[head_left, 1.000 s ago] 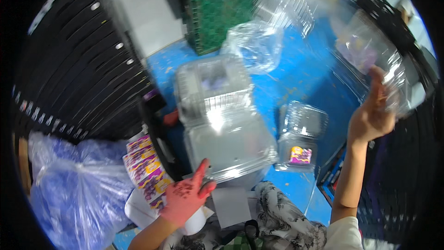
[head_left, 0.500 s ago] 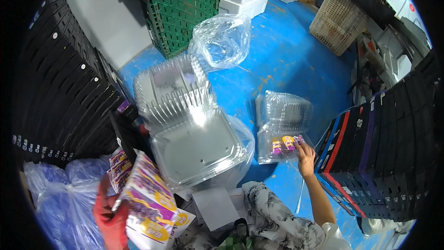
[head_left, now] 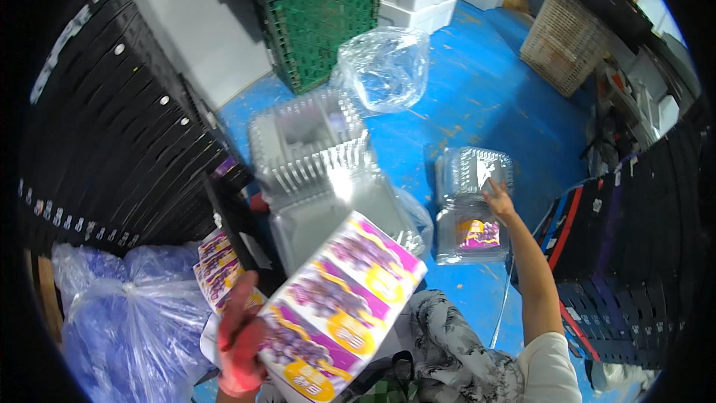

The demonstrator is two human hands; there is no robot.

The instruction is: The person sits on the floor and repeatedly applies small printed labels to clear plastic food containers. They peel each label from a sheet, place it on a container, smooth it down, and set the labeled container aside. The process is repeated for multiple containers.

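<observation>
Floor: blue floor point(head_left: 470, 93), worn in patches. Crates: black crates point(head_left: 97, 149) banked at left, with another dark stack point(head_left: 645, 231) at right; a green crate point(head_left: 328, 22) beyond. Sack: bluish plastic sack point(head_left: 134, 321), tied, near the left hand. Large clear clamshell point(head_left: 317, 172): lying open on the floor ahead of the knees. Small clear clamshell point(head_left: 456, 201): open, well to the right of the large one. Printed sheet point(head_left: 343, 306): grape pictures on white and purple; newly lifted from low at the left, it now hides part of the large clamshell and faces up in full view. Left hand point(head_left: 242, 336): red-gloved, fingers and thumb pinching the sheet's left edge. Right hand point(head_left: 498, 200): bare, shifted from the small clamshell's near half to its far half, leaving the label uncovered; whether its fingertips pinch or merely touch, I cannot tell. Grape label point(head_left: 481, 233): at the small clamshell's near half; whether inside or beneath the plastic, unclear
</observation>
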